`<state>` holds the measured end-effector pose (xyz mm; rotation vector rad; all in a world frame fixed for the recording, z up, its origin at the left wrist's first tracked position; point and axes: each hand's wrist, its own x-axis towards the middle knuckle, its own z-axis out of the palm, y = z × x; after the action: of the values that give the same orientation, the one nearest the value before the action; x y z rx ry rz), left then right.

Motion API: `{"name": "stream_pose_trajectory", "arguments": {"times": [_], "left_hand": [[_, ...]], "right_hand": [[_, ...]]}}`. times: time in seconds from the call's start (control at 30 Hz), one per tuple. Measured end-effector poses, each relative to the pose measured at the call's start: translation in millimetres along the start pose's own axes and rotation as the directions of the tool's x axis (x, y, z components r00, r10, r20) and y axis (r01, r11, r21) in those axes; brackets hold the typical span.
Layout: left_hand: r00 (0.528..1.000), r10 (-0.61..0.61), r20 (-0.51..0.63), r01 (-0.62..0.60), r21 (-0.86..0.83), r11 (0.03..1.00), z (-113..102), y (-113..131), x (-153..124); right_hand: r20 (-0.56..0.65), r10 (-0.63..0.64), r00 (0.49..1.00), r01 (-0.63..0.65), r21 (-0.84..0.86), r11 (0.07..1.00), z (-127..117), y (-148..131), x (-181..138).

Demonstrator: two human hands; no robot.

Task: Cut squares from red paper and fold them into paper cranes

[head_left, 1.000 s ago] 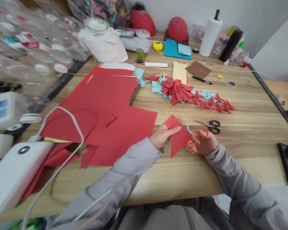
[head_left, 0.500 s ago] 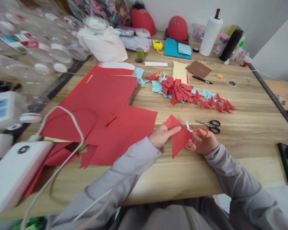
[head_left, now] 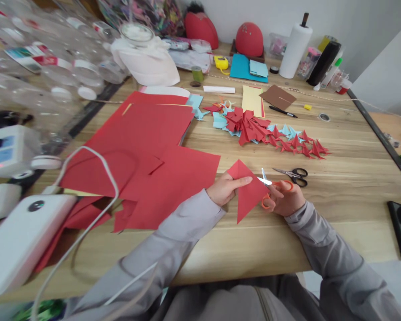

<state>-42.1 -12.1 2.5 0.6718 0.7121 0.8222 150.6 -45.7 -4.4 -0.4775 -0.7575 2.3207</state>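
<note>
Working over a broad, pale wood-grain table (head_left: 347,183); taking the piece in hand as clock centre. Finding large, flat, overlapping red paper sheets (head_left: 177,187) spreading at 9 o'clock, partly under the grey left sleeve (head_left: 187,220); probably risking creases from dragging. Noting a white plastic block-shaped device (head_left: 36,240) lying between 8 and 9, trailing a looping white cable (head_left: 115,180); possibly snagging that sleeve and jerking the grip. Noting a spiky cluster of red and light-blue folded paper (head_left: 249,127) at 12, trailing toward 2; likely crushing under any careless forearm.

Holding a small, pointed, folded red paper (head_left: 249,198) at centre, pinching between left hand (head_left: 223,189) thumb and fingers. Judging support one-sided: risking buckling or twisting under blade pressure. Grasping orange-handled steel scissors (head_left: 269,183) in the right hand (head_left: 287,198), blades spread, pointing one toward the left thumb; risking a nick through overreaching. Not making out paper depth between blades. Seeing black-handled steel scissors (head_left: 293,174) lying between 2 and 3, possibly catching right knuckles.
</note>
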Motion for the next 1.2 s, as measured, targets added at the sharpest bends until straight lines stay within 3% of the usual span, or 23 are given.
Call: {"name": "stream_pose_trajectory", "arguments": {"times": [0.2, 0.43, 0.73, 0.93, 1.2], "left_hand": [[1.000, -0.010, -0.024, 0.009, -0.055, 0.998, 0.1, 1.2, 3.4], [0.999, 0.012, 0.042, -0.012, 0.003, 1.000, 4.3, 1.1, 0.5], [0.999, -0.006, 0.048, 0.001, 0.097, 0.995, 1.8, -0.2, 0.0], [0.998, -0.001, 0.066, -0.007, 0.107, 0.994, 0.7, -2.6, -0.3], [0.998, -0.019, 0.051, 0.016, 0.062, 0.998, 3.1, -0.9, -0.8]], "right_hand": [[-0.015, 0.004, 1.000, -0.004, -0.017, 1.000, -3.4, -3.1, -0.9], [0.006, 0.002, 1.000, -0.002, -0.002, 1.000, -2.7, -1.2, -0.2], [0.079, 0.063, 0.995, -0.064, 0.018, 0.998, -4.0, -4.0, -1.8], [0.026, 0.110, 0.994, -0.109, -0.018, 0.994, -7.8, -4.1, -2.2], [-0.040, 0.041, 0.998, -0.043, -0.041, 0.998, -2.1, -4.6, -1.3]]}}
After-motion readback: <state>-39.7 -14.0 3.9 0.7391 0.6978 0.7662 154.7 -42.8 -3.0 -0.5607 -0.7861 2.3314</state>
